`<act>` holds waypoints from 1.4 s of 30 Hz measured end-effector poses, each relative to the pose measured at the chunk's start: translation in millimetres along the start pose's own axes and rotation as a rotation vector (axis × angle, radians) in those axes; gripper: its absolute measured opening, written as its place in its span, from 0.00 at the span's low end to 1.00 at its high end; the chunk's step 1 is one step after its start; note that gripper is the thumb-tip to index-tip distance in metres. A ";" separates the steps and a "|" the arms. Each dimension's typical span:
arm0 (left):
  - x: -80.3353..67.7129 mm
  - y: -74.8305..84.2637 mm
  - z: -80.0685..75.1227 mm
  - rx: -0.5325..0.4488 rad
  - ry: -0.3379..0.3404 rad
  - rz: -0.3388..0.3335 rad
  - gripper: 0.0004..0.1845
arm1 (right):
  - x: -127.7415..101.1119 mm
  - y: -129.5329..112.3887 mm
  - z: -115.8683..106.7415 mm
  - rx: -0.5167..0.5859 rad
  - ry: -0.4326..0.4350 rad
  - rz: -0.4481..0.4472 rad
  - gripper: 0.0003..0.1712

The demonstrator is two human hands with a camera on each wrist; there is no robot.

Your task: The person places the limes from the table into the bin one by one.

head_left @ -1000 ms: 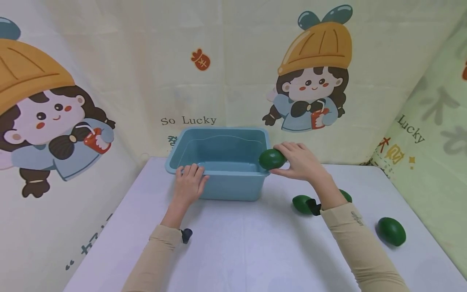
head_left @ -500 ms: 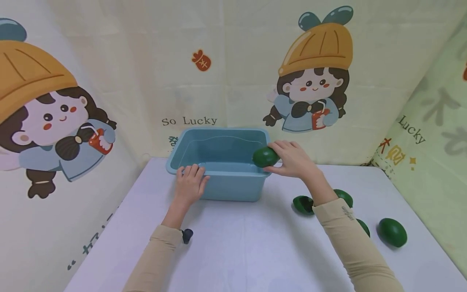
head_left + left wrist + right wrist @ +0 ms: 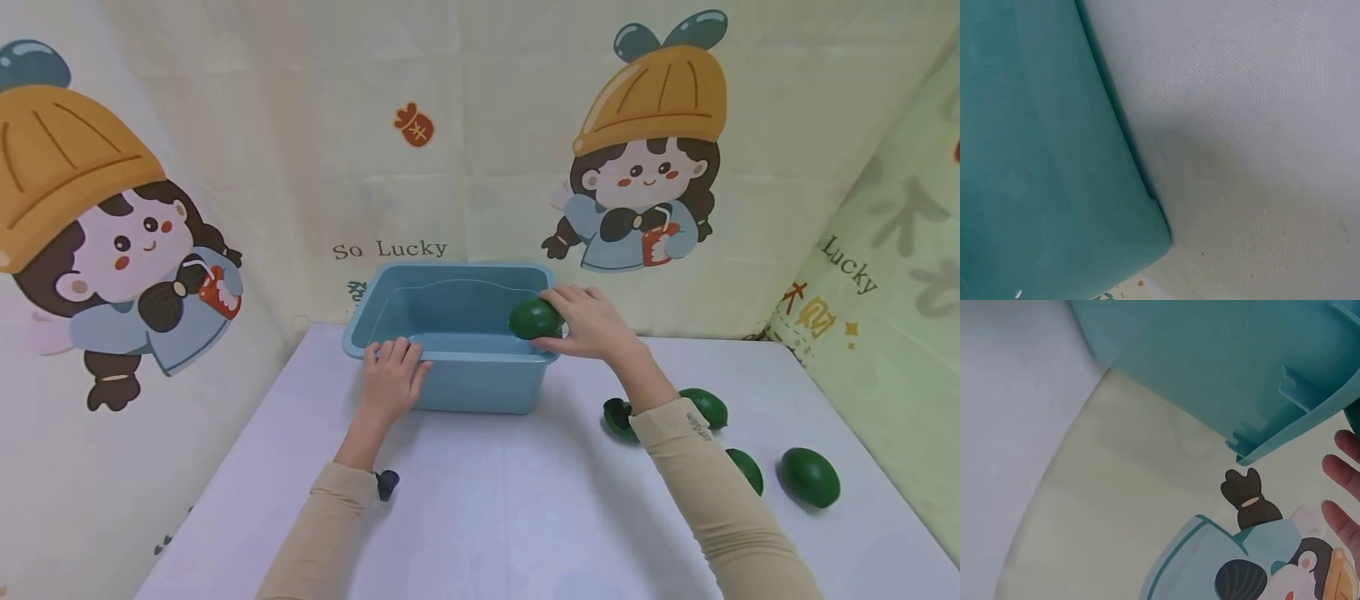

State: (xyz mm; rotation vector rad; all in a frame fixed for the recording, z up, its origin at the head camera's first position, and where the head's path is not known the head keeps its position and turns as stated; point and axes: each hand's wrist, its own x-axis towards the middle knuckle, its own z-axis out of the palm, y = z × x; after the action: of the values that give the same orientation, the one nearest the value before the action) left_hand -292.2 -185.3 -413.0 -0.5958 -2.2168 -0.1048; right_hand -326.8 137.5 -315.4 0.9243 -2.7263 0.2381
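Note:
A light blue plastic tub (image 3: 472, 385) stands at the back of the white table (image 3: 510, 508). My right hand (image 3: 588, 327) grips a dark green avocado (image 3: 534, 319) over the tub's right rim, just inside it. My left hand (image 3: 390, 379) rests flat against the tub's front left wall, fingers over the rim. The left wrist view shows only the tub's outer wall (image 3: 1035, 175) and the tablecloth. In the right wrist view the tub's corner (image 3: 1260, 381) and a few fingertips (image 3: 1338, 472) show.
Several more green avocados lie on the table to the right: one (image 3: 810, 477) near the right edge, one (image 3: 705, 407) and another (image 3: 747, 470) beside my right forearm, and one (image 3: 617, 415) partly behind the sleeve. Cartoon-printed cloth walls close in the back and sides.
My right hand has carried the avocado leftward, from outside the tub's right corner to over its rim. The left hand has stayed on the tub.

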 end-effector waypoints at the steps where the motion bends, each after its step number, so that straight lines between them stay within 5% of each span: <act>1: -0.1 0.1 0.0 0.001 0.001 0.000 0.27 | 0.7 -0.3 1.0 -0.001 0.001 0.001 0.41; 42: -2.2 2.2 1.0 -0.013 0.005 -0.013 0.26 | 30.9 -8.7 21.5 0.012 -0.084 0.034 0.43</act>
State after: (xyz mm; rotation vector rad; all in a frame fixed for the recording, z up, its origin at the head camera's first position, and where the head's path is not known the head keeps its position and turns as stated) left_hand -290.7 -184.0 -415.5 -0.5871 -2.2174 -0.1273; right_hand -349.0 107.9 -326.4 0.9117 -2.8226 0.2266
